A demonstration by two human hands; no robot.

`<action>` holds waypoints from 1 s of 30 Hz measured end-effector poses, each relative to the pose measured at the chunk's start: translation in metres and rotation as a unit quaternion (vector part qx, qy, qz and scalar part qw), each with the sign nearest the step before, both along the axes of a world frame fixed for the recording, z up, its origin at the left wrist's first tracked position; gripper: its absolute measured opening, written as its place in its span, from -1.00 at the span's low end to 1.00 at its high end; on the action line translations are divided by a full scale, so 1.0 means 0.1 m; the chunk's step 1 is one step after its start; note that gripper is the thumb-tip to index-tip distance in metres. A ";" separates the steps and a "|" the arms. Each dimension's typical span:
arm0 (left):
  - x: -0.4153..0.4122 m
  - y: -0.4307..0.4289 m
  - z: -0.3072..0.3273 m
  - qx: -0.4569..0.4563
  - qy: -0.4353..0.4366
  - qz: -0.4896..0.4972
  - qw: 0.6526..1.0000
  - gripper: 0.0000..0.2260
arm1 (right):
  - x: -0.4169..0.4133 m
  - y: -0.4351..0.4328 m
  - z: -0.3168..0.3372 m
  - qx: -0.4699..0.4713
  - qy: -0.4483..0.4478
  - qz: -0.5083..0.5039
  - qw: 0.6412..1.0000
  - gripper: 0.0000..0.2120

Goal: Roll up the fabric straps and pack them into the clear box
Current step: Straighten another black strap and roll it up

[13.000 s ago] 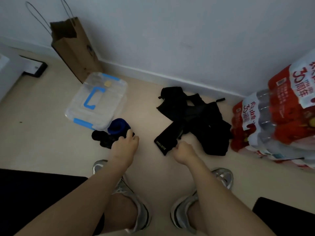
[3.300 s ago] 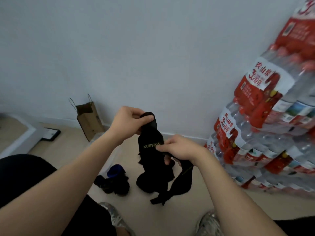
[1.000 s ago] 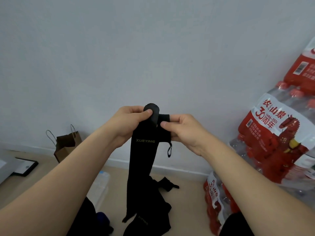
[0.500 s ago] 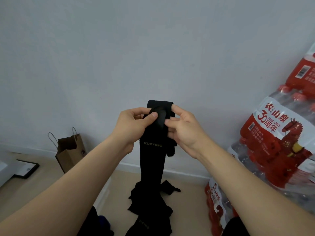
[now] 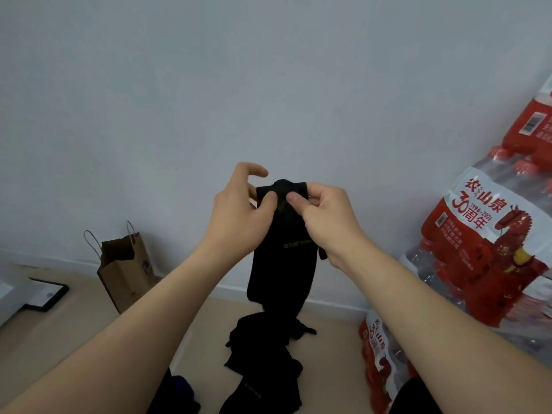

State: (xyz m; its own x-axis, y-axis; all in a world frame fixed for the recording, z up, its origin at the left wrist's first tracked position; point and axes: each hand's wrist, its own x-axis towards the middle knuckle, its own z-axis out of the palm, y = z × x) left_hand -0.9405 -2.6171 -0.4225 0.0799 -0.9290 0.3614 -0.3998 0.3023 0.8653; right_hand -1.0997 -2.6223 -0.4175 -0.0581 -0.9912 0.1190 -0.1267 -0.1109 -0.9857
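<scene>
A long black fabric strap (image 5: 282, 264) with small gold lettering hangs in front of the wall. Its top end is folded into a small roll (image 5: 282, 188). My left hand (image 5: 239, 216) pinches the roll's left side with thumb and lower fingers, the index finger lifted. My right hand (image 5: 322, 216) pinches the right side. The strap's lower end runs down to a heap of black straps (image 5: 263, 357) on the floor. A blue roll (image 5: 182, 386) shows beside my left forearm. The clear box is out of view.
A brown paper bag (image 5: 125, 270) stands against the wall at left, with a flat black-framed item (image 5: 47, 297) on the floor beyond it. Shrink-wrapped packs of water bottles (image 5: 490, 258) with red labels are stacked at right. The floor is beige.
Both hands have sunk a little with the strap. The rolled top end is tighter, and my left index finger has lifted off it.
</scene>
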 end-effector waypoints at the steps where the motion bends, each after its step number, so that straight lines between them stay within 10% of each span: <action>1: 0.00 0.02 0.01 -0.034 -0.067 -0.015 0.997 -0.67 | 0.00 -0.01 0.02 -0.005 0.009 -0.007 1.000 -0.84; 10: 0.09 0.09 0.00 -0.078 -0.216 -0.103 0.968 -0.35 | -0.07 -0.06 0.07 -0.006 0.144 -0.055 0.988 -0.55; 20: -0.02 0.11 -0.05 -0.092 -0.271 -0.040 0.957 -0.80 | -0.32 0.15 0.05 0.182 0.122 0.095 0.971 -0.41; 30: -0.16 0.19 -0.13 -0.029 -0.243 -0.042 0.969 -0.72 | -0.55 0.40 0.18 0.159 0.053 0.094 0.981 -0.89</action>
State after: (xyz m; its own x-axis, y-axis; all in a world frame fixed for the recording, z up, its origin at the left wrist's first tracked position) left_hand -0.9569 -2.5984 -0.4354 -0.1883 -0.9015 0.3896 -0.7269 0.3947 0.5620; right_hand -1.1544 -2.5823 -0.3993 0.1246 -0.9712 -0.2033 -0.2371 0.1698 -0.9565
